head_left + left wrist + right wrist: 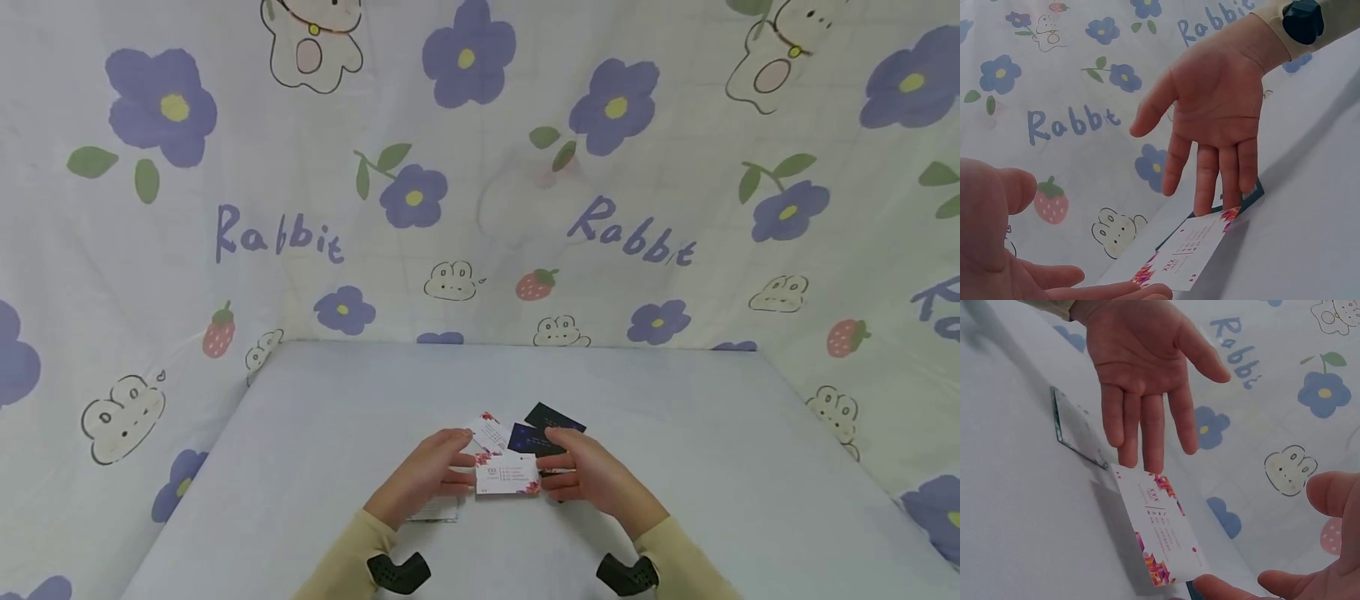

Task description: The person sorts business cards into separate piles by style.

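Note:
A white business card (507,476) with red floral corners is held up off the table between both hands. My left hand (429,476) touches its left end with extended fingertips; the thumb stands apart from the card. At the opposite end, the fingertips of my right hand (592,477) touch the card, fingers straight and palm turned inward. In the left wrist view the card (1192,250) spans the two sets of fingertips. Behind it lie another white card (489,432) with red corners and a dark blue card (528,439), partly covered by the right thumb.
A black card (556,416) lies behind the blue one. Beneath my left wrist is a pale stack of cards (437,509), partly hidden. Something dark shows under the right fingers, mostly covered. The white table (360,392) meets a patterned cloth (480,208) at the back and sides.

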Motion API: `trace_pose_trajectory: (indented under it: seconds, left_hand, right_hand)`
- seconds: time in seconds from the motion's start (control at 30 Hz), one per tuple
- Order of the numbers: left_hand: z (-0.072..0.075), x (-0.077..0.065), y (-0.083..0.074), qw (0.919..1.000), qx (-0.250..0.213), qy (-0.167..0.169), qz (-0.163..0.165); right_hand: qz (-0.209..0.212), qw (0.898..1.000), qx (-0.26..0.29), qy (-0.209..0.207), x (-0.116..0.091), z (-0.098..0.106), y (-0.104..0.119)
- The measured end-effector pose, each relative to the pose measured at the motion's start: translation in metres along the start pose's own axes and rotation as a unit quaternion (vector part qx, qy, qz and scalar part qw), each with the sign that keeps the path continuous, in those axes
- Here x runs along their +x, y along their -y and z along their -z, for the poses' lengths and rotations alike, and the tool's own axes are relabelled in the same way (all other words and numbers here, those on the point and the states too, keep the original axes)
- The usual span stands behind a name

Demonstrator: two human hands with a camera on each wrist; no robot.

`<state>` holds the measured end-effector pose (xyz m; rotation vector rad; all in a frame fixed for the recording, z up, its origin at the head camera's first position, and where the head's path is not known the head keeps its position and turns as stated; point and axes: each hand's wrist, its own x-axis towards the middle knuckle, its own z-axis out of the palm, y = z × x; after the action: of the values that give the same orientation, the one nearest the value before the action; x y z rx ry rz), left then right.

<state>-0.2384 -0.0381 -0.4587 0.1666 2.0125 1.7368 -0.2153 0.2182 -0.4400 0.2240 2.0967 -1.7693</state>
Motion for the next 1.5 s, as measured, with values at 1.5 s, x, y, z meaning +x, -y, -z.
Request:
trace_pose_trajectory:
  seconds: [1.5]
  left_hand:
    - [-0.009,-0.012,0.012,0.9974,0.063,0.012,0.032]
  right_hand:
    - [0.006,1.000,-0.011,0.019,-0.014,-0.008,-0.017]
